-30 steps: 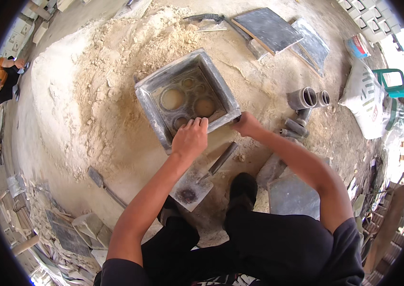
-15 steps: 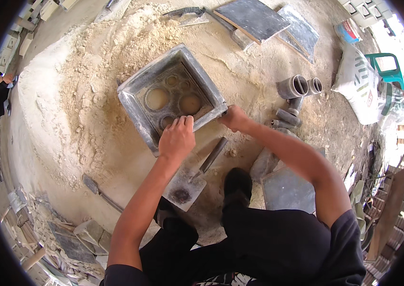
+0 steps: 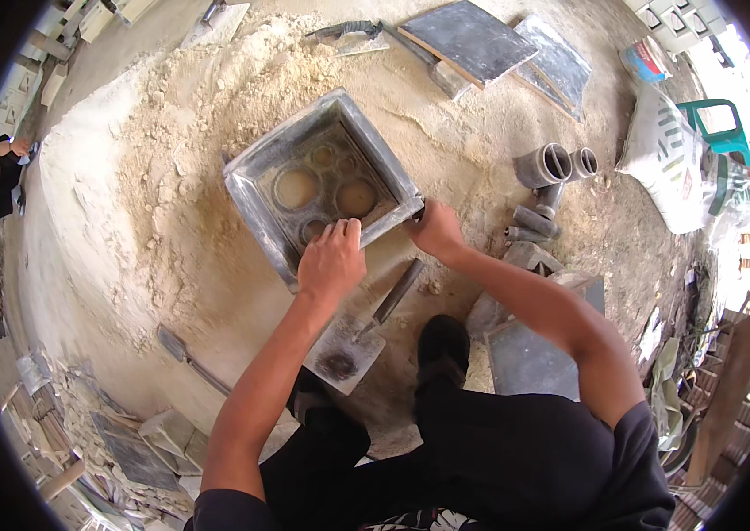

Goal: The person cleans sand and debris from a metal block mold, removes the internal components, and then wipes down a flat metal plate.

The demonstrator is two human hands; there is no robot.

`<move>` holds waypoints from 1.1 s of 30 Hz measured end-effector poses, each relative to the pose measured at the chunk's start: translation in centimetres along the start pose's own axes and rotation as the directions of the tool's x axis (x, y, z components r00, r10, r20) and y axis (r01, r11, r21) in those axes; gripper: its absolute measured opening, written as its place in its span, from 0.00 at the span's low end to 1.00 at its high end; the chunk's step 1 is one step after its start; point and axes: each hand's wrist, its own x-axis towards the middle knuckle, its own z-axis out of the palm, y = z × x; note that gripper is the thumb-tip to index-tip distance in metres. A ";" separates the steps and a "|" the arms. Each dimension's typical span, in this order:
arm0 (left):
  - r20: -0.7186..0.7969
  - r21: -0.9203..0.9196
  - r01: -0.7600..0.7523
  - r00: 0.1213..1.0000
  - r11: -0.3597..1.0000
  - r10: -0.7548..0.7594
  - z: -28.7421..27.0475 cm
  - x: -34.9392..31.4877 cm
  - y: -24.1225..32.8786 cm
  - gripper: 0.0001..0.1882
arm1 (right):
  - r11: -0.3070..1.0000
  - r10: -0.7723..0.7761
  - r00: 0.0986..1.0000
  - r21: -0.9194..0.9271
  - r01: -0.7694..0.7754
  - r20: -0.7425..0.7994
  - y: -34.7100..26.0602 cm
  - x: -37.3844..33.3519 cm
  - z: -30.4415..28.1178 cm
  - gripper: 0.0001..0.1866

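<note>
- Centre: a grey, square, open-topped box [image 3: 283, 133] with thick walls rests on pale, powdery ground, set at an angle before the person; its floor bears several round shapes of differing sizes.
- Left hand [image 3: 332, 264]: fingers bent together over the near wall of the box, gripping it; the thumb's position cannot be told.
- Right hand [image 3: 436, 228]: closed in a fist at the right corner of the box, around a short dark projection that is mostly hidden.
- Below the box: a flat-bladed trowel with a dark cylindrical handle [image 3: 359, 350] lies near the feet, a round dark patch on its blade.
- Left of the box: a broad heap of cream-coloured sand [image 3: 162, 177].
- Right of the box: upright grey hollow cylinders [image 3: 538, 166], well apart from it.
- Upper right: dark rectangular boards [image 3: 470, 40], partly overlapping.
</note>
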 end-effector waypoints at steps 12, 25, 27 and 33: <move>0.032 -0.022 0.001 0.999 1.000 -0.001 -0.2 0.2 0.4 0.15 | 0.998 0.058 0.974 -0.045 -0.049 0.218 0.6 2.2 -1.5 0.20; 0.003 -0.079 -0.014 1.000 0.997 0.014 -0.3 0.5 0.3 0.17 | 0.700 -0.019 0.547 0.402 -0.590 0.837 2.6 4.6 -3.3 0.16; 0.004 -0.085 -0.019 1.000 0.996 0.019 -0.1 0.5 0.3 0.17 | 0.806 0.084 0.630 0.319 -0.499 0.772 2.1 4.1 -3.4 0.14; -0.017 -0.084 0.003 1.000 0.996 -0.004 -0.2 0.4 0.3 0.16 | 0.967 -0.091 0.992 -0.229 0.108 0.083 -0.8 -0.4 -1.7 0.17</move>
